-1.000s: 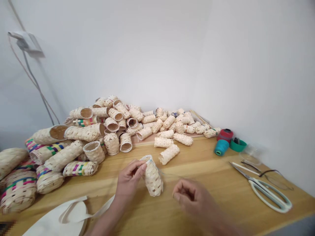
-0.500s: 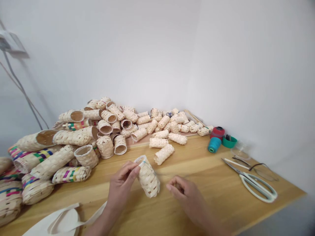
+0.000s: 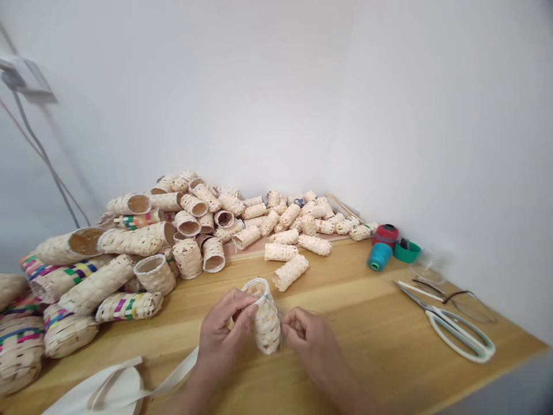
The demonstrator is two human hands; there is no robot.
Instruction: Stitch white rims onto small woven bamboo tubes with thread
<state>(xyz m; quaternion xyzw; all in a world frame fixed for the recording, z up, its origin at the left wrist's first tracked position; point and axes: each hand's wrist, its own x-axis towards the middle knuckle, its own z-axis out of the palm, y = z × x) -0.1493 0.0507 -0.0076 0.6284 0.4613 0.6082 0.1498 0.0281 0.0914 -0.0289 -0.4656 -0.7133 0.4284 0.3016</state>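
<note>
Heap of pale woven bamboo tubes (image 3: 185, 230) on a honey-toned wooden worktop (image 3: 358, 311); white cloth strap (image 3: 170, 374) lower left; left hand (image 3: 222, 334) clenched around an upright small pale woven bamboo basket (image 3: 265, 325); right hand (image 3: 305, 337) pinched at its right side, contact unclear; teal thread spool (image 3: 379, 256); white-handled steel scissors (image 3: 453, 331) far right.

There are two hands: one left (image 3: 222, 334), one right (image 3: 309, 337). They are at one basket (image 3: 266, 325). Dozens of woven tubes (image 3: 290, 272) lie on the one worktop (image 3: 354, 302), about six of them colour-banded (image 3: 128, 306). There are two spools, one teal (image 3: 379, 256) and one red (image 3: 385, 235), plus one green cap (image 3: 406, 251), one clear cup (image 3: 425, 268), one pair of scissors (image 3: 432, 314), one pair of glasses (image 3: 469, 308), and one white bag (image 3: 114, 386).
</note>
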